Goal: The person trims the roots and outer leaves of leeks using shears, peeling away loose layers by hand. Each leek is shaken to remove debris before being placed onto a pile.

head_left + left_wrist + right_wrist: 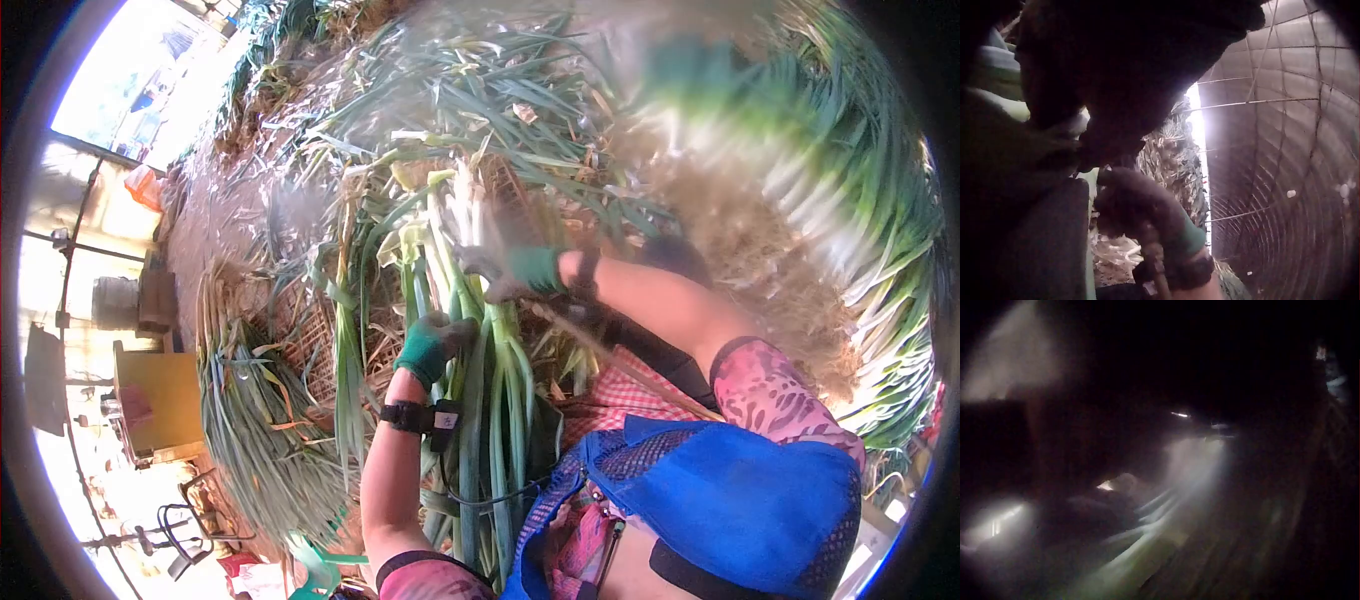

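Observation:
A bundle of long green leeks (515, 375) lies across the person's front, pale ends towards the top of the head view. The left hand (435, 345), in a grey and green glove, grips the stalks. Higher up and to its right, the gloved right hand (515, 272) has its fingers curled at the pale part of the stalks. In the left wrist view the right hand (1141, 203) reaches a pale stalk (1090, 187); its fingertips are partly hidden. The right wrist view is dark and blurred, with pale stalks (1141, 540) low down.
More leeks (265, 430) lie in a heap at the left, and a long row of leeks (850, 230) curves along the right. Loose leaves (480, 90) cover the ground ahead. A thin rod (630, 365) runs below the right forearm.

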`<state>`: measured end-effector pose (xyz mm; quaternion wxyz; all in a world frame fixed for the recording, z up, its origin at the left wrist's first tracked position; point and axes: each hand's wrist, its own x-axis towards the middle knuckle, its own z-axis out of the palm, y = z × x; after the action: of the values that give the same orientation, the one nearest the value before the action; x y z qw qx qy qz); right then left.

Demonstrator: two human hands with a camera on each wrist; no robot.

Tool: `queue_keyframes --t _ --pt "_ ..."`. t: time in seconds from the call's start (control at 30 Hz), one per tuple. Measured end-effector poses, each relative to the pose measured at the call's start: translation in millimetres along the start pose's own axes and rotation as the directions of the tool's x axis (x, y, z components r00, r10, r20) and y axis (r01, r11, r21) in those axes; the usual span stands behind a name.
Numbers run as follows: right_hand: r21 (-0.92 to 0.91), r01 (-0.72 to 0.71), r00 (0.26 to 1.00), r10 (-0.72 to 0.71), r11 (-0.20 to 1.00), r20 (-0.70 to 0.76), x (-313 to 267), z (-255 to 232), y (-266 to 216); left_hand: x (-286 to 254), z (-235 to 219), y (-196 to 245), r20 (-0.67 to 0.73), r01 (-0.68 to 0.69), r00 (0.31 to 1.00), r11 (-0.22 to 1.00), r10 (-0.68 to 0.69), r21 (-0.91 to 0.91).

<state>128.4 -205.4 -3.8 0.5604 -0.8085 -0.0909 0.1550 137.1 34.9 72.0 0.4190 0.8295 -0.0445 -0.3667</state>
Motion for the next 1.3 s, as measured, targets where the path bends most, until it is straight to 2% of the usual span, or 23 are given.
queue_keyframes --t 0.07,0.13,0.23,0.27,0.37,0.53,0.6,0.63,0.7,0.73,0.77,0.8,0.83,0.9,0.93,0.97,1.0,1.03,1.1,1.17,1.2,1.23,1.3 --pt "-0.079 0.126 0.991 -0.129 0.989 -0.035 38.6 -2.1 21.6 -1.5 1.5 0.2 -0.024 0.004 1.000 1.000 -0.004 0.003" --pt "-0.213 0.133 0.990 -0.139 0.968 -0.014 68.7 -10.5 33.6 5.0 2.9 -11.6 -0.047 -0.021 0.999 0.999 0.022 0.028" --pt "-0.338 0.105 0.990 -0.067 0.936 0.122 119.6 -20.1 98.9 6.1 0.1 -13.9 -0.036 0.007 0.999 1.000 -0.006 0.023" --pt "-0.333 -0.024 0.996 0.051 0.942 0.074 101.1 -30.7 61.4 2.5 -1.0 -9.0 -0.002 0.029 1.000 0.997 -0.029 -0.075" --pt "-0.309 -0.288 0.948 0.316 0.906 0.044 67.7 -47.5 -24.4 -7.3 -7.7 9.0 0.030 0.098 0.995 0.991 -0.095 -0.090" --pt "-0.366 -0.241 0.962 0.270 0.899 0.028 73.4 -45.3 -12.7 -5.5 -10.6 -1.1 0.057 0.086 0.995 0.979 -0.077 -0.187" --pt "-0.465 -0.205 0.970 0.243 0.861 0.023 74.5 -43.9 -13.0 -3.6 -11.0 -6.9 0.058 0.070 0.997 0.970 -0.058 -0.234" --pt "-0.512 -0.187 0.973 0.230 0.838 0.021 74.4 -43.1 -15.1 -3.8 -17.3 -2.4 0.112 0.086 0.992 0.978 -0.065 -0.191" --pt "-0.552 0.007 0.996 0.045 0.834 0.081 68.2 -36.1 -13.2 -10.4 -37.5 7.8 0.198 0.120 0.975 0.986 -0.096 -0.114" --pt "-0.515 0.026 0.995 0.030 0.857 0.099 60.2 -36.0 -23.5 -11.1 -46.3 -1.1 0.204 0.074 0.979 0.936 -0.003 -0.343" --pt "-0.478 0.044 0.993 0.014 0.877 0.118 52.3 -36.0 -33.3 -3.0 -64.7 -12.1 0.196 0.100 0.980 0.944 -0.038 -0.315" --pt "-0.389 -0.022 0.989 0.078 0.921 0.127 31.4 -47.5 -69.9 9.3 -85.8 -29.9 0.096 0.078 0.994 0.954 -0.052 -0.291" --pt "-0.297 -0.091 0.980 0.139 0.950 0.145 17.3 -50.9 -87.1 22.9 -107.7 -53.4 -0.007 0.061 0.998 0.962 -0.065 -0.264" --pt "-0.134 0.085 0.994 -0.075 0.987 0.076 -1.0 -45.2 -59.8 54.4 -147.8 -115.0 -0.323 0.050 0.944 0.997 -0.066 -0.057" --pt "-0.155 0.136 0.989 -0.125 0.979 0.077 -11.0 -45.8 -76.3 79.5 -164.8 -168.3 -0.428 -0.105 0.902 0.990 0.055 -0.095" --pt "-0.172 0.183 0.982 -0.172 0.968 0.080 -26.7 -47.8 -97.5 56.6 -164.5 -140.5 -0.526 -0.015 0.845 0.988 0.094 0.152" --pt "-0.235 0.070 0.998 -0.067 0.969 0.024 -43.5 -47.6 -91.3 57.6 -166.4 -137.6 -0.593 0.228 0.803 0.950 -0.060 0.212" --pt "-0.246 -0.050 0.999 0.052 0.968 -0.002 -54.3 -47.6 -101.3 59.5 -170.0 -139.6 -0.656 0.457 0.728 0.854 -0.198 0.249" --pt "-0.220 -0.293 0.954 0.299 0.930 -0.008 -70.9 -46.9 -129.4 77.5 -168.5 -182.8 -0.740 0.559 0.638 0.788 -0.211 0.258" --pt "-0.256 -0.388 0.917 0.400 0.886 -0.005 -82.1 -42.6 -117.4 86.2 -158.1 -200.7 -0.804 0.667 0.539 0.710 -0.250 0.226" --pt "-0.273 -0.435 0.893 0.450 0.858 -0.010 -89.0 -42.4 -110.1 91.9 -155.9 -212.8 -0.788 0.711 0.525 0.674 -0.322 0.198" --pt "-0.290 -0.405 0.909 0.416 0.867 -0.028 -94.5 -38.8 -101.1 86.1 -156.3 -204.9 -0.732 0.735 0.558 0.642 -0.390 0.218" --pt "-0.322 -0.354 0.933 0.353 0.878 -0.061 -104.1 -33.6 -86.3 87.6 -158.6 -214.9 -0.749 0.657 0.600 0.708 -0.281 0.261"
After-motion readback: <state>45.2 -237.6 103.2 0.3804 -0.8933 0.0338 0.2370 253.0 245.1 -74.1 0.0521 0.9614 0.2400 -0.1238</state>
